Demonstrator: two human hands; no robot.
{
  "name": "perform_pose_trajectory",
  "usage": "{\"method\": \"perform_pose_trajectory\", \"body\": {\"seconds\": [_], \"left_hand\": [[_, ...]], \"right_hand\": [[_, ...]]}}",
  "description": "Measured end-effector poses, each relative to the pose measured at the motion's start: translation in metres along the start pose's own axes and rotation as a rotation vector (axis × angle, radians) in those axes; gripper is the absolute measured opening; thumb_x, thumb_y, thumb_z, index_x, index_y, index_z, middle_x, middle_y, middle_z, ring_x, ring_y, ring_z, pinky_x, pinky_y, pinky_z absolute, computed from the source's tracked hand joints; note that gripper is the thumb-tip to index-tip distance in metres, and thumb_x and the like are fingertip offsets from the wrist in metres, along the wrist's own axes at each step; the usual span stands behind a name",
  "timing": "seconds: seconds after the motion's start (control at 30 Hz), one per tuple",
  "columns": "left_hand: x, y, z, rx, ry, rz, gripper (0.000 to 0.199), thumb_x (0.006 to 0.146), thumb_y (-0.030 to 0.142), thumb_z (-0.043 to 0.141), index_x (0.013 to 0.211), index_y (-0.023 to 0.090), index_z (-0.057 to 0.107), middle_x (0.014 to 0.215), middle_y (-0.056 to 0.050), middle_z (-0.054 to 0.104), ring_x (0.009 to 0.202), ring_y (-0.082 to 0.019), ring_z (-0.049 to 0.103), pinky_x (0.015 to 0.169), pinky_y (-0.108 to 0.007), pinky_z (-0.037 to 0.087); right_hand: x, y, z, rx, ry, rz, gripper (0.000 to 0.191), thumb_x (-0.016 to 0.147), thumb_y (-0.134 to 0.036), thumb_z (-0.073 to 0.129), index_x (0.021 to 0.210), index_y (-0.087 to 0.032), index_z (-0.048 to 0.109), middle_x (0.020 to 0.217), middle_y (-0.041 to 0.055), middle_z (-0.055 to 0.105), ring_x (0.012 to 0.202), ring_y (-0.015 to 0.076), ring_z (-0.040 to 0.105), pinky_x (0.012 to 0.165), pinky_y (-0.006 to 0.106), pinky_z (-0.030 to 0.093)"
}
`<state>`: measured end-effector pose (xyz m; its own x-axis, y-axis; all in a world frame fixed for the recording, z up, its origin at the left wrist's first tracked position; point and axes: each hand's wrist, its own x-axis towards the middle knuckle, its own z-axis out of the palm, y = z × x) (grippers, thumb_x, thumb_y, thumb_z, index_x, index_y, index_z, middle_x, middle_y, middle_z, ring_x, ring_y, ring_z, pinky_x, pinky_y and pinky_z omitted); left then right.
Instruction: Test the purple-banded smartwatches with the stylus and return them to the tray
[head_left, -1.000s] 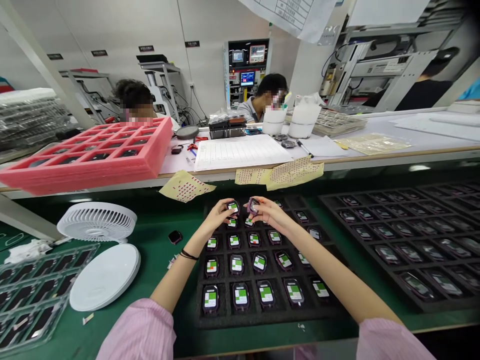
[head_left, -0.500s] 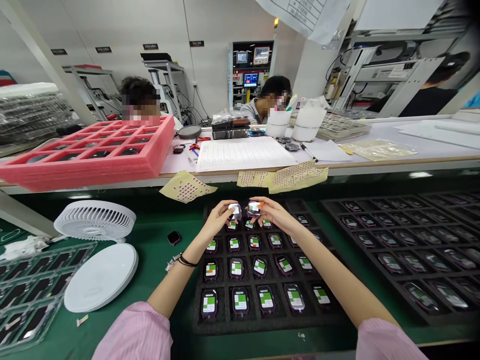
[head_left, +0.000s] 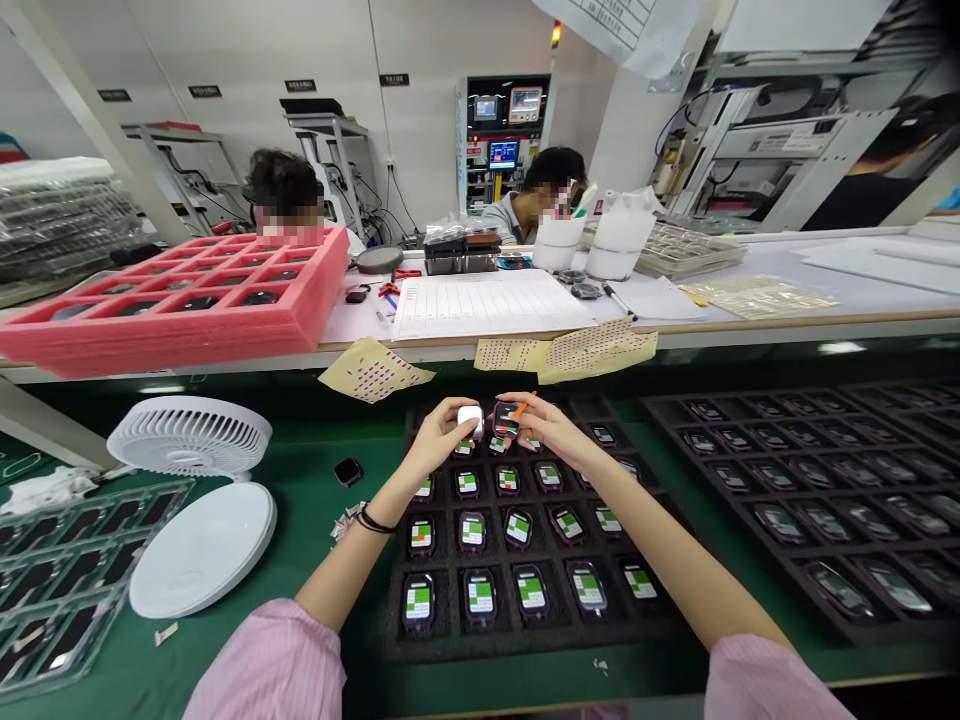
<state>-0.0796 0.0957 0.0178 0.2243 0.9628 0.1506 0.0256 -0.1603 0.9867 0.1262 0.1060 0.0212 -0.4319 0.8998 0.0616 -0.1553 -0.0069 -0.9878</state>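
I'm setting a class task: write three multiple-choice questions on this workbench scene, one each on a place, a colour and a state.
1. Where is the white fan relative to the black foam tray of watches?
A) Left of it
B) Right of it
C) On top of it

2. What colour is the stacked foam tray on the far bench?
A) Blue
B) Pink
C) White

3. How are the left hand and right hand placed?
A) Flat on the bench
B) Inside the stacked tray
C) Each holding something above the black tray

Answers:
1 A, the fan stands beyond the tray's left edge.
2 B, its foam is plainly pink.
3 C, both are raised, each gripping something over it.
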Motion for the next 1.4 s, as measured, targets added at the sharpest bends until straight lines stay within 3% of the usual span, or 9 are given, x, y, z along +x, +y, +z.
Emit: {"method": "perform_pose_trajectory", "body": {"seconds": [0.23, 0.47, 0.7, 0.87, 0.97, 1.1, 1.23, 1.4], "left_hand": [[-0.003, 0.007, 0.001, -0.024, -0.007, -0.048, 0.033, 0.083, 0.039, 0.057, 0.109, 0.018, 0.060, 0.096, -0.005, 0.065, 0.064, -0.010, 0.059, 0.048, -0.017, 0.044], [-0.005, 0.007, 0.002, -0.010, -0.009, -0.020, 0.030, 0.081, 0.031, 0.059, 0.107, 0.017, 0.059, 0.099, -0.006, 0.064, 0.069, -0.011, 0.060, 0.047, -0.017, 0.045], [-0.010, 0.014, 0.002, -0.081, -0.008, -0.091, 0.032, 0.085, 0.037, 0.055, 0.110, 0.017, 0.060, 0.091, -0.005, 0.065, 0.065, -0.012, 0.061, 0.049, -0.019, 0.046], [-0.018, 0.028, -0.001, -0.265, -0.149, -0.089, 0.059, 0.070, 0.026, 0.074, 0.125, 0.022, 0.055, 0.114, -0.008, 0.061, 0.079, -0.013, 0.062, 0.060, -0.020, 0.047], [-0.026, 0.041, -0.003, -0.420, -0.227, -0.124, 0.062, 0.069, 0.020, 0.076, 0.128, 0.024, 0.056, 0.118, -0.008, 0.060, 0.078, -0.011, 0.060, 0.066, -0.021, 0.046], [-0.031, 0.046, -0.003, -0.411, -0.190, -0.072, 0.060, 0.070, 0.018, 0.076, 0.127, 0.024, 0.057, 0.117, -0.007, 0.060, 0.084, -0.013, 0.060, 0.072, -0.024, 0.046], [-0.024, 0.033, -0.001, -0.252, -0.111, -0.026, 0.063, 0.067, 0.018, 0.078, 0.125, 0.023, 0.055, 0.121, -0.007, 0.059, 0.096, -0.017, 0.060, 0.086, -0.029, 0.047], [-0.016, 0.016, 0.002, -0.132, -0.064, 0.004, 0.055, 0.074, 0.031, 0.072, 0.125, 0.021, 0.053, 0.114, -0.008, 0.061, 0.078, -0.014, 0.061, 0.057, -0.021, 0.046]], "right_hand": [[-0.001, 0.002, 0.000, -0.032, 0.027, -0.017, 0.034, 0.078, -0.030, 0.066, 0.110, -0.022, 0.059, 0.079, 0.0002, 0.065, 0.055, 0.0135, 0.065, 0.037, 0.020, 0.034], [-0.008, -0.004, 0.003, -0.022, 0.025, 0.015, 0.029, 0.083, -0.030, 0.059, 0.111, -0.022, 0.058, 0.080, 0.0013, 0.066, 0.058, 0.0129, 0.065, 0.040, 0.020, 0.035], [-0.022, -0.020, 0.003, -0.046, 0.071, 0.006, 0.054, 0.065, -0.020, 0.078, 0.115, -0.022, 0.057, 0.092, 0.0044, 0.067, 0.069, 0.0144, 0.064, 0.042, 0.019, 0.037], [-0.034, -0.044, 0.004, 0.045, 0.112, -0.048, 0.053, 0.065, -0.020, 0.077, 0.115, -0.019, 0.059, 0.102, 0.0102, 0.068, 0.063, 0.0126, 0.059, 0.041, 0.022, 0.034], [-0.037, -0.054, 0.000, 0.091, 0.116, -0.075, 0.051, 0.065, -0.020, 0.077, 0.114, -0.019, 0.062, 0.103, 0.0116, 0.068, 0.061, 0.0120, 0.056, 0.041, 0.023, 0.033], [-0.035, -0.053, -0.012, 0.102, 0.160, -0.084, 0.052, 0.063, -0.019, 0.078, 0.113, -0.021, 0.064, 0.105, 0.0115, 0.068, 0.062, 0.0126, 0.057, 0.041, 0.024, 0.031], [-0.031, -0.044, -0.024, 0.007, 0.182, -0.079, 0.054, 0.064, -0.021, 0.079, 0.115, -0.022, 0.062, 0.109, 0.0109, 0.067, 0.065, 0.0140, 0.060, 0.043, 0.025, 0.035], [-0.029, -0.035, -0.028, -0.061, 0.145, -0.080, 0.051, 0.072, -0.026, 0.074, 0.119, -0.023, 0.057, 0.114, 0.0114, 0.065, 0.068, 0.0148, 0.063, 0.043, 0.024, 0.036]]}}
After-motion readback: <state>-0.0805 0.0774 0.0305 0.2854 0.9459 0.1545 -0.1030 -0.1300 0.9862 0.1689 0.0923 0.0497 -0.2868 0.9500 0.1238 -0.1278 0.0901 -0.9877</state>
